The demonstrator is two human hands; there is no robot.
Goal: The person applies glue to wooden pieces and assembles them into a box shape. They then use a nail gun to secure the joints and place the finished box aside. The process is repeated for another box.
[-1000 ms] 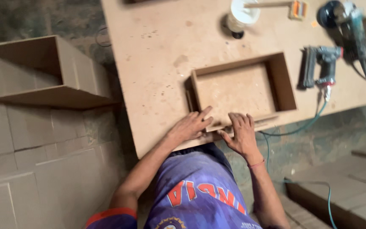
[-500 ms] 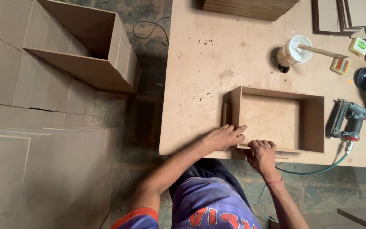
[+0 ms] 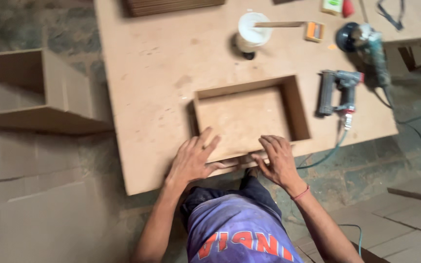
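Both hands spread flat on the near side of an open wooden box.

The bench point(image 3: 142, 87) carries the shallow box point(image 3: 247, 114) near its front edge, as half a second ago; only the view has shifted. The left hand point(image 3: 191, 160) and right hand point(image 3: 278, 158) are pressed open on the near wall, with no grip closed. A nail gun point(image 3: 337, 92), a grinder point(image 3: 364, 41) and a white tub point(image 3: 253, 29) lie well apart, and nothing is found in the way.

both arms reach forward, left hand point(image 3: 191, 160) and right hand point(image 3: 277, 159) lying palm-down, fingers spread, slightly apart.
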